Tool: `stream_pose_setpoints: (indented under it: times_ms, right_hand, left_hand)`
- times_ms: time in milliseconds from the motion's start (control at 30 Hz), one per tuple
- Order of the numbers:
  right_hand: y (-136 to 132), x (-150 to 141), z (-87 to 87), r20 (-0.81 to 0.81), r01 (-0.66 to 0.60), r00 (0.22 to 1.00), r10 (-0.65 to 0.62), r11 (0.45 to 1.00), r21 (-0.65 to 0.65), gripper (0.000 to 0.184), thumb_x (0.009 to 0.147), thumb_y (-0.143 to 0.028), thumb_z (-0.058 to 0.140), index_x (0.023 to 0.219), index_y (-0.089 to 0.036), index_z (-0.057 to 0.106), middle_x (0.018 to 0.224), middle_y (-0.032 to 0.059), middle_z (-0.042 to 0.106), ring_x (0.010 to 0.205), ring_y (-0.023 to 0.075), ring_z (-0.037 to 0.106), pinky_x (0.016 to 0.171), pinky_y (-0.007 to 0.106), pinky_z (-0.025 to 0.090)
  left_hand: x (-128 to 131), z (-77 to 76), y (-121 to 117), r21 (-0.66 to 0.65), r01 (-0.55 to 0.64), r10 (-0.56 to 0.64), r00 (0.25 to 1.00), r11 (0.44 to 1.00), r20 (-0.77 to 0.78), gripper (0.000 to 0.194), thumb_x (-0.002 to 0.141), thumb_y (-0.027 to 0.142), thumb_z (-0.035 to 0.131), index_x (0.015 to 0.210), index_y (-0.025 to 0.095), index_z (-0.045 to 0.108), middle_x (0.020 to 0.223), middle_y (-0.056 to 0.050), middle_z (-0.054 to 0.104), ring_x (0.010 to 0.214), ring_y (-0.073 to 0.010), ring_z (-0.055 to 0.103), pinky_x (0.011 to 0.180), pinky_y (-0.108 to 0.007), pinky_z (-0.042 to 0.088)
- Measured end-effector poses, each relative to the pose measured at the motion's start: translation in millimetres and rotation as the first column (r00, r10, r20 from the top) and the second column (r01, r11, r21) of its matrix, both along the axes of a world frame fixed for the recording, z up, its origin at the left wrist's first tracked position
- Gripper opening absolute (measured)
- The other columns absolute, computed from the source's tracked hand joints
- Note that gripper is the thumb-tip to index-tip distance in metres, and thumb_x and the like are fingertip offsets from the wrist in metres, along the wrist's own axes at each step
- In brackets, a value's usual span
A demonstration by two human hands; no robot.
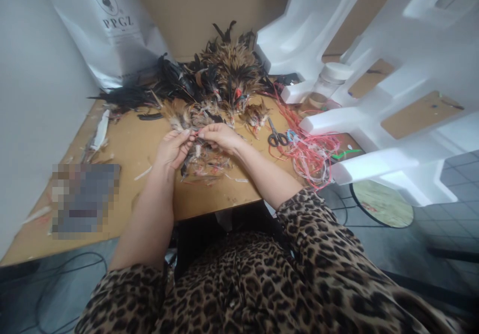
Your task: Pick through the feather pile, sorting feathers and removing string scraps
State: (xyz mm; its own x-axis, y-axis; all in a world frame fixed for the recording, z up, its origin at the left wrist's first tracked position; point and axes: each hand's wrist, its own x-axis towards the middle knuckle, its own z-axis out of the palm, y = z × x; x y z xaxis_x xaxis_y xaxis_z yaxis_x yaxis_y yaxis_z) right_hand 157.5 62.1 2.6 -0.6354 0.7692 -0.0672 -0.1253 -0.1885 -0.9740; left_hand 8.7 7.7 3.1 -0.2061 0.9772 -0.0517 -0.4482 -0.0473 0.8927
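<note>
My left hand [172, 147] is closed, its fingertips pinching the base of a small brown feather bunch [177, 117] whose plumes point away from me. My right hand [220, 137] meets it from the other side, thumb and finger pressed together on what looks like a bit of red string [195, 133] at that base. Exactly how the string runs is too small to tell. Beneath both hands lie feather scraps [205, 164]. Just beyond them is a large pile of brown and black feathers [234, 65], with a smaller tied feather bunch [258, 114] to the right.
Scissors [278, 138] and a tangle of pink and white strings [312, 157] lie on the table [220, 199] at right. White foam pieces [374, 169] and a lidded jar [331, 82] stand beyond. A silver bag [112, 35] is back left; a blurred-out flat object [88, 199] lies front left.
</note>
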Motion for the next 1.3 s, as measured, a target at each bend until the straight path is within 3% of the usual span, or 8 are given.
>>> stream_pose_setpoints:
  times_ms: [133, 267, 500, 667, 800, 900, 1200, 1300]
  right_hand:
    - [-1, -2, -0.2, -0.037, 0.084, 0.996, -0.082, 0.995, 0.056, 0.02, 0.068, -0.03, 0.067, 0.075, -0.014, 0.058, 0.045, -0.0091, 0.042, 0.038, 0.0016, 0.026, 0.037, 0.015, 0.02]
    - [-1, -3, 0.3, -0.072, 0.2, 0.979, -0.189, 0.958, 0.208, 0.018, 0.066, -0.028, 0.067, 0.073, -0.013, 0.06, 0.061, -0.0043, 0.058, 0.052, 0.0037, 0.045, 0.053, 0.016, 0.038]
    - [-2, -5, -0.5, 0.07, 0.228, 0.958, -0.279, 0.886, 0.404, 0.015, 0.066, -0.025, 0.062, 0.072, -0.011, 0.062, 0.064, -0.0019, 0.059, 0.059, 0.0063, 0.049, 0.06, 0.02, 0.039]
    - [-4, -8, -1.2, 0.09, 0.221, 0.96, -0.264, 0.917, 0.333, 0.015, 0.065, -0.025, 0.063, 0.07, -0.011, 0.062, 0.063, -0.0013, 0.059, 0.057, 0.0059, 0.049, 0.057, 0.019, 0.039]
    - [-9, -9, 1.8, 0.041, 0.192, 0.979, -0.198, 0.975, 0.108, 0.017, 0.066, -0.029, 0.064, 0.069, -0.014, 0.057, 0.046, -0.0074, 0.045, 0.042, 0.0032, 0.034, 0.042, 0.016, 0.025]
    - [-13, -11, 3.8, -0.018, 0.177, 0.984, -0.177, 0.984, -0.019, 0.013, 0.067, -0.026, 0.062, 0.068, -0.015, 0.054, 0.041, -0.0099, 0.038, 0.038, 0.0028, 0.026, 0.038, 0.016, 0.017]
    - [-19, -18, 5.6, -0.018, 0.317, 0.948, -0.317, 0.947, 0.046, 0.013, 0.068, -0.026, 0.062, 0.069, -0.015, 0.056, 0.051, -0.0071, 0.049, 0.045, 0.0033, 0.038, 0.048, 0.016, 0.034]
    - [-13, -17, 0.9, 0.013, 0.379, 0.925, -0.379, 0.925, 0.026, 0.011, 0.07, -0.025, 0.06, 0.069, -0.015, 0.055, 0.05, -0.0074, 0.047, 0.044, 0.0035, 0.038, 0.046, 0.015, 0.032]
  left_hand:
    - [-1, -1.0, -1, -0.003, 0.052, -0.052, 0.999, 0.999, -0.002, 0.011, 0.063, 0.015, 0.075, 0.068, 0.011, 0.066, 0.063, -0.003, 0.065, 0.053, -0.0061, 0.059, 0.048, -0.012, 0.047]
    - [-2, -3.7, -1, -0.043, 0.099, -0.1, 0.995, 0.994, -0.027, 0.012, 0.064, 0.016, 0.074, 0.069, 0.01, 0.065, 0.059, -0.004, 0.063, 0.047, -0.0071, 0.057, 0.047, -0.016, 0.048]
    - [1, -6.7, 2, -0.056, 0.02, -0.021, 0.999, 0.998, -0.025, 0.012, 0.061, 0.013, 0.075, 0.062, 0.011, 0.063, 0.056, -0.002, 0.062, 0.049, -0.005, 0.056, 0.046, -0.012, 0.043]
    - [5, -6.2, 3, -0.005, -0.027, 0.027, 0.999, 1.0, -0.024, 0.016, 0.058, 0.016, 0.077, 0.058, 0.012, 0.061, 0.056, -0.001, 0.06, 0.05, -0.0042, 0.053, 0.045, -0.012, 0.039]
    - [5, -8.0, 4, 0.042, 0.007, -0.008, 1.0, 0.999, 0.016, 0.018, 0.056, 0.018, 0.079, 0.06, 0.012, 0.064, 0.058, -0.002, 0.061, 0.052, -0.0041, 0.052, 0.044, -0.012, 0.036]
    - [4, -9.2, 4, 0.088, 0.029, -0.033, 0.998, 0.996, 0.046, 0.019, 0.055, 0.019, 0.08, 0.062, 0.011, 0.065, 0.06, -0.002, 0.061, 0.053, -0.0039, 0.051, 0.044, -0.012, 0.035]
    - [7, -1.3, -3, 0.12, 0.054, -0.052, 0.998, 0.991, -0.02, 0.023, 0.053, 0.022, 0.08, 0.061, 0.012, 0.062, 0.056, -0.001, 0.055, 0.05, -0.004, 0.046, 0.04, -0.014, 0.031]
    - [9, 2.4, -8, 0.108, 0.103, -0.095, 0.993, 0.989, -0.076, 0.026, 0.049, 0.027, 0.081, 0.061, 0.014, 0.063, 0.055, -0.001, 0.056, 0.046, -0.0048, 0.043, 0.038, -0.016, 0.031]
